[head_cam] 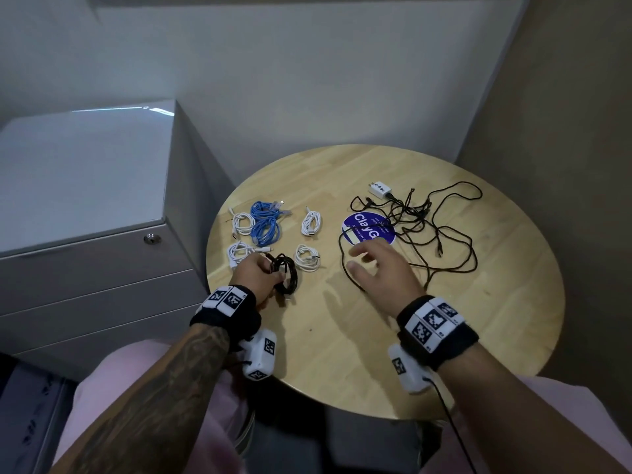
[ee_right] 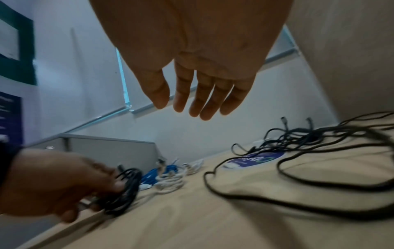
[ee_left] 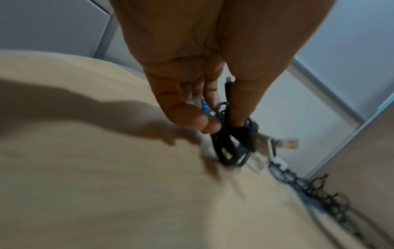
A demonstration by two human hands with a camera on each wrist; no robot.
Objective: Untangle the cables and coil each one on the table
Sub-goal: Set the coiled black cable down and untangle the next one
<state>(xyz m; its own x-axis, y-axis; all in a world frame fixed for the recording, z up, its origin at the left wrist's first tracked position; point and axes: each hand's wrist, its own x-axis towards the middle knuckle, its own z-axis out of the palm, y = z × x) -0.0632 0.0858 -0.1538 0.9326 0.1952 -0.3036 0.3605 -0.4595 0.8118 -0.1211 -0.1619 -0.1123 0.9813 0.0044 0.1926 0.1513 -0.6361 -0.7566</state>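
Note:
My left hand point(head_cam: 260, 275) grips a coiled black cable point(head_cam: 285, 273) at the table's left front edge; thumb and fingers pinch the coil point(ee_left: 230, 144) just above the wood. The same coil point(ee_right: 125, 188) shows in the right wrist view. My right hand point(head_cam: 372, 265) hovers open, fingers point(ee_right: 204, 102) spread and relaxed, over a loose tangle of black cables point(head_cam: 431, 227) on the right half of the round wooden table point(head_cam: 478, 319). Coiled white cables point(head_cam: 307, 256) and a blue coiled cable point(head_cam: 265, 222) lie in rows at the left.
A white charger plug point(head_cam: 379, 189) sits at the far end of the black tangle. A round blue sticker point(head_cam: 367, 227) lies under the cables. A grey drawer cabinet point(head_cam: 102, 234) stands close to the table's left side. Walls close in behind and right.

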